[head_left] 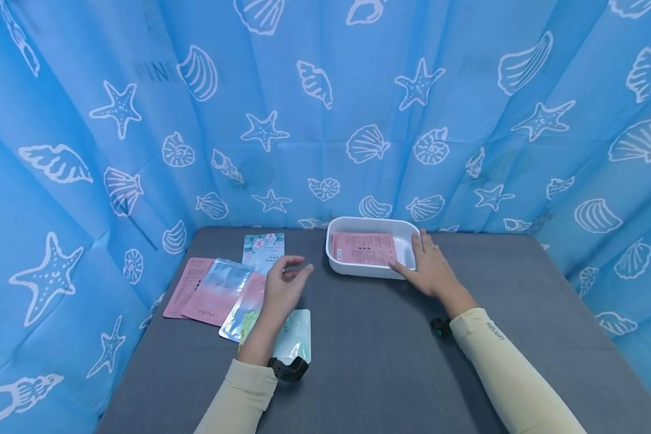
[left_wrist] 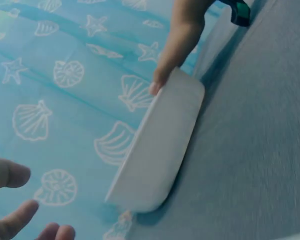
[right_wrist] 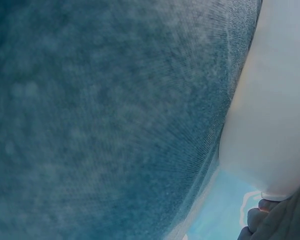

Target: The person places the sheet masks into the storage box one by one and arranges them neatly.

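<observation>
My right hand (head_left: pixel 433 272) holds the right end of a white plastic tray (head_left: pixel 358 272), thumb at the front rim and fingers along the far side. Inside the tray a pink sachet (head_left: pixel 364 248) lies flat, printed side up. My left hand (head_left: pixel 283 294) hovers above several sachets with its fingers loosely bent and nothing between them. Beneath and beside it are a floral blue sachet (head_left: pixel 264 250), a silver-and-pink sachet (head_left: pixel 219 292), a pink one (head_left: pixel 188 283) and a pale green one (head_left: pixel 298 337). The left wrist view shows the tray's outer wall (left_wrist: pixel 155 145) with the right thumb at its rim.
A grey cloth-covered table (head_left: pixel 369 355) bears everything. Blue curtains (head_left: pixel 325 114) with white shell and starfish prints hang behind it and at both sides. The tray stands near the table's back edge. Each wrist wears a black band (head_left: pixel 290 369).
</observation>
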`<state>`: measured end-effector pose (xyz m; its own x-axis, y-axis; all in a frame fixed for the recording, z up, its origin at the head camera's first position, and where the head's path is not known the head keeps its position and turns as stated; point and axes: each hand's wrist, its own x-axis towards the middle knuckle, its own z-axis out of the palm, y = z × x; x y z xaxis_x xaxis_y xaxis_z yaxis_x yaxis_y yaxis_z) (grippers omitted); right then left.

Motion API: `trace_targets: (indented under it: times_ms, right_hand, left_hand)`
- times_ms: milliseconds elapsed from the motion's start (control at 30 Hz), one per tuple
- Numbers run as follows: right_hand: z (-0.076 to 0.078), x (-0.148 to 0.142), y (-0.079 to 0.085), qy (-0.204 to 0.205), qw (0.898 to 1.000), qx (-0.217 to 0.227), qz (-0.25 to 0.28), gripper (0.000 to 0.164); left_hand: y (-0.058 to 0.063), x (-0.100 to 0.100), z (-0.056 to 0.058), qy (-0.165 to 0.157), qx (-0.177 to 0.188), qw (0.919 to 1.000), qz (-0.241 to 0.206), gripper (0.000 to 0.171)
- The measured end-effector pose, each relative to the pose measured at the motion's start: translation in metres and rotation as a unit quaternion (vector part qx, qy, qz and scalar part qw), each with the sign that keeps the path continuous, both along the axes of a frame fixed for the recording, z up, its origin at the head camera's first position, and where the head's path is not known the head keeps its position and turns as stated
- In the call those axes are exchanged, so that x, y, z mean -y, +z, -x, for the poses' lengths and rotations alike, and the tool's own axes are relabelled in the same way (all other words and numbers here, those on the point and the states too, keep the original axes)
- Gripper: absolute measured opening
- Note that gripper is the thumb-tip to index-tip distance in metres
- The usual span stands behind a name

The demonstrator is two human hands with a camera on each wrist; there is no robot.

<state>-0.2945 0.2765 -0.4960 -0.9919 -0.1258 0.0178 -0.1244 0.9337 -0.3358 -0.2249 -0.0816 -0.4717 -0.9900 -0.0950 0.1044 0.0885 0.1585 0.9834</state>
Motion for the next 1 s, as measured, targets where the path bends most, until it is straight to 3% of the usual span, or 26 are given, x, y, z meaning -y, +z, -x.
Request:
trace_targets:
  times_ms: [267,467,667,1000]
  right_hand:
    - [0.0,0.001,0.001,-0.002,1.0,0.0,-0.012,0.112]
    - [0.001,0.001,0.002,0.004,0.999,-0.014,-0.045,0.116]
    - [0.001,0.002,0.003,0.003,0.999,-0.023,-0.048,0.115]
    - [0.0,0.001,0.001,-0.002,0.999,-0.008,-0.032,0.118]
  left_hand:
    - [-0.009,0.029,-0.009,-0.059,0.019,0.9908,0.12,0.037]
    - [-0.017,0.042,-0.01,-0.132,0.059,0.9676,0.207,0.048]
    - [-0.019,0.044,-0.01,-0.16,0.052,0.9603,0.223,0.053]
    - [-0.02,0.051,-0.014,-0.213,0.046,0.9397,0.263,0.072]
